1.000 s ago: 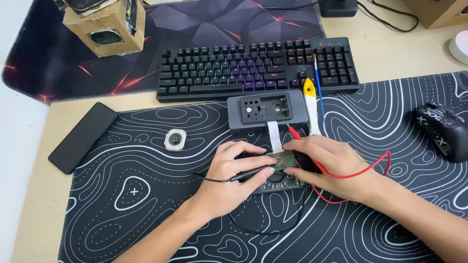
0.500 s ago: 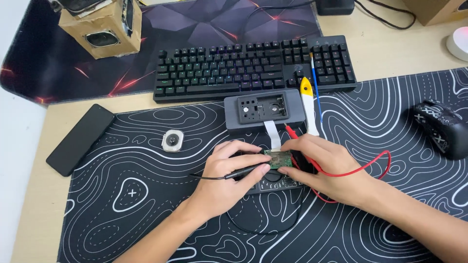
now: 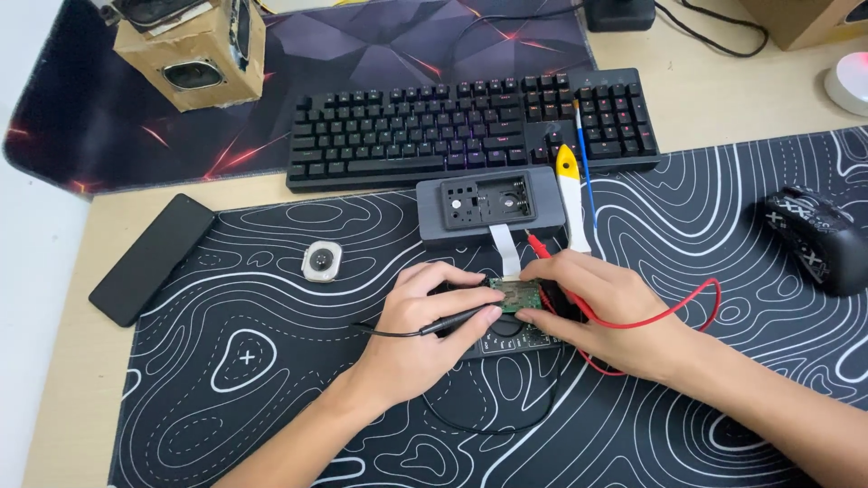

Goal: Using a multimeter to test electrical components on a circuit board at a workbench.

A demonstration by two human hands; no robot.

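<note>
left hand [image 3: 420, 330] pinches a black probe [image 3: 457, 318], tip at 3 o'clock on the small green circuit board [image 3: 518, 294] | right hand [image 3: 606, 312] steadies the board's edge with a red probe lead [image 3: 669, 312] | board looks light, stiff, fragile: hold by edges | grey case [image 3: 488, 206] at 12 | keyboard [image 3: 470, 126] beyond

Keyboard [image 3: 470, 122], phone [image 3: 152, 258], mouse [image 3: 814, 239] and cardboard speaker [image 3: 192, 50] lie around.

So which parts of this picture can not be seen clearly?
- Head view: the black device under the green circuit board is mostly covered by both hands.
- Red probe tip: hidden under the right hand.
- Board parts: too small.
- Cardboard box: cut by top edge.
</note>
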